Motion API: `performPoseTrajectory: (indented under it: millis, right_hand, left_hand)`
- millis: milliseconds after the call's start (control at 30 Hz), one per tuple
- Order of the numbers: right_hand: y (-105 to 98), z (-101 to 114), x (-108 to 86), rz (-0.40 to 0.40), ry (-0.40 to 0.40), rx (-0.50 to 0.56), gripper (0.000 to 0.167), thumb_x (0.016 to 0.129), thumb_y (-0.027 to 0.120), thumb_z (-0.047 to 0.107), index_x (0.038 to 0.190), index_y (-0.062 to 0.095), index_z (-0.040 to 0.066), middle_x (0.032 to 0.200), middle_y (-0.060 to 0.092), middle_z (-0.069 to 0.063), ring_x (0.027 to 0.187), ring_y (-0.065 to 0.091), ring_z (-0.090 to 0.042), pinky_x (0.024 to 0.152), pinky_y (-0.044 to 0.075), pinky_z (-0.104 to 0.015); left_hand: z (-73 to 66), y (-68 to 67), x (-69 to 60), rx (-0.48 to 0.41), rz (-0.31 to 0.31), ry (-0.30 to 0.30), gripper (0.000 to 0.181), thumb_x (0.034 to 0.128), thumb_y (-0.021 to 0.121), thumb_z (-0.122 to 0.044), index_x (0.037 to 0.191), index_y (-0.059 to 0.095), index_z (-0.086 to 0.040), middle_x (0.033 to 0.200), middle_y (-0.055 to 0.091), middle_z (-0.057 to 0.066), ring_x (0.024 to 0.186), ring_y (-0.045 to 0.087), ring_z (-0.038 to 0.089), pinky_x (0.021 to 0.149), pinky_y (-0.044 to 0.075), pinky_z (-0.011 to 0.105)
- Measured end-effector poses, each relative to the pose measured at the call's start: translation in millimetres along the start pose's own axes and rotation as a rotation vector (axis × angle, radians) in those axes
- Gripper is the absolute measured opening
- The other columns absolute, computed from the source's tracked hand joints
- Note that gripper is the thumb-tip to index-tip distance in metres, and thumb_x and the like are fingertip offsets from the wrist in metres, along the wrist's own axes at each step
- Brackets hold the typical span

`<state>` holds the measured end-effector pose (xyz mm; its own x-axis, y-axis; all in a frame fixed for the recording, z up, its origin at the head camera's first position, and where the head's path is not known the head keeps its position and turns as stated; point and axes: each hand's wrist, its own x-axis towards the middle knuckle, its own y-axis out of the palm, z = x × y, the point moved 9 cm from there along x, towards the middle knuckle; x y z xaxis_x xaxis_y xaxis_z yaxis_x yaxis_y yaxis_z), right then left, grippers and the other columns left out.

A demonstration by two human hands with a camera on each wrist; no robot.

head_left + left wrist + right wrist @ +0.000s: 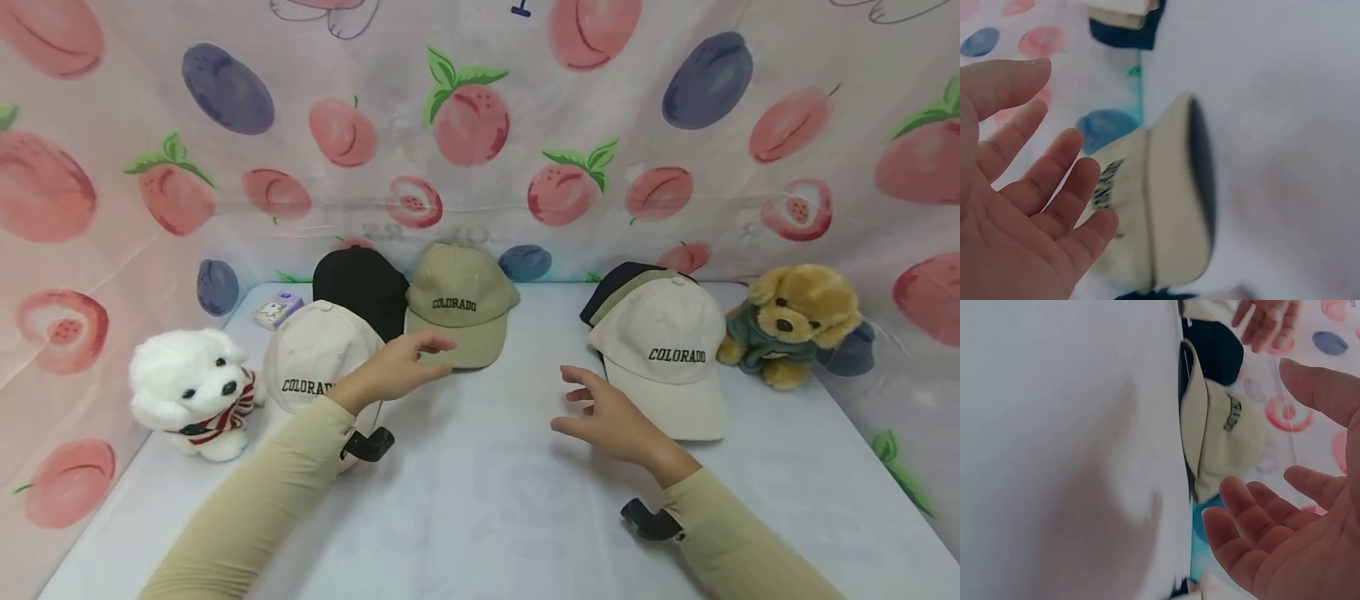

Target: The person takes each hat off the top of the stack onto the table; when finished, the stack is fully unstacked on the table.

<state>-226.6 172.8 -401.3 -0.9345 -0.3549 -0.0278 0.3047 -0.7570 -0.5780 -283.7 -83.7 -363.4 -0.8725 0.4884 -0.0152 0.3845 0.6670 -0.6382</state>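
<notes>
My left hand [397, 364] hovers in front of the khaki cap [459, 287] lettered COLORADO, its fingers loosely extended around nothing. In the left wrist view the fingers [1063, 206] overlap part of that cap [1175, 206], with no grip on it. My right hand [611, 417], relaxed and holding nothing, hangs over the white table just left of a stack of caps. On top of the stack lies a cream COLORADO cap [667, 342]; a khaki and a dark cap peek out behind it. Another cream cap [322, 350] sits partly behind my left forearm, and a black cap [360, 283] stands behind it.
A white plush dog [195, 387] in a striped scarf sits at the left; a brown plush dog [791, 321] in a green top sits at the right. A small purple-and-white packet [277, 309] lies at the back left. Fruit-printed cloth [480, 192] walls the white table [480, 500].
</notes>
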Motion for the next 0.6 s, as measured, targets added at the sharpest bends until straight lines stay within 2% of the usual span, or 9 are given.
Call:
performPoseTrajectory:
  millis: [167,300,600]
  right_hand:
    - [-20.9,-6.6,-11.9,-0.05,-0.003,-0.043,0.077,0.089,0.077,0.023,0.15,0.037,-0.002,0.147,0.045,-0.023,0.123,0.055,-0.034,0.1,0.045,-0.053]
    - [-34.7,-12.6,-20.7,-0.078,0.007,-0.068,0.076,0.089,0.077,0.023,0.149,0.037,-0.002,0.146,0.045,-0.023,0.122,0.055,-0.034,0.099,0.045,-0.054]
    - [-58.8,-30.3,-39.0,-0.122,0.077,-0.116,0.079,0.09,0.077,0.025,0.151,0.035,-0.002,0.147,0.045,-0.023,0.124,0.053,-0.039,0.098,0.047,-0.055]
  left_hand:
    - [3.1,28.2,7.9,-0.045,0.045,0.039,0.038,0.0954,0.067,-0.011,0.13,0.059,0.005,0.131,0.061,0.017,0.126,0.052,0.034,0.108,0.037,0.05]
    - [4.2,46.6,13.1,-0.052,0.063,0.053,0.037,0.0944,0.067,-0.011,0.128,0.061,0.004,0.129,0.062,0.016,0.125,0.053,0.034,0.107,0.038,0.051]
    - [4.1,74.0,21.3,-0.117,0.095,0.032,0.036,0.0941,0.068,-0.012,0.127,0.062,0.002,0.129,0.062,0.014,0.125,0.052,0.033,0.106,0.04,0.047]
